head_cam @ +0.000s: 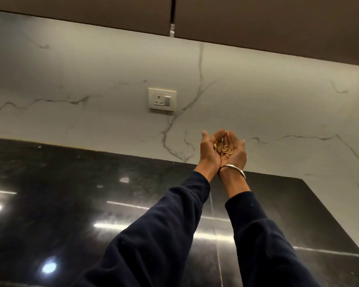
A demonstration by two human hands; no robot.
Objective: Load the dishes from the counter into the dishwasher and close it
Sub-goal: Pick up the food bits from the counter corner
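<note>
My left hand and my right hand are pressed side by side, palms up, cupped into one bowl. A small heap of tan nut shells lies in the hollow between them, with the fingers curved up around it. Both hands are raised above the back of the black counter, in front of the marble wall. A metal bangle circles my right wrist. No dishes and no dishwasher are in view.
The glossy black counter fills the lower frame and ends at a right edge. A white marble backsplash carries a wall socket. Dark upper cabinets hang above.
</note>
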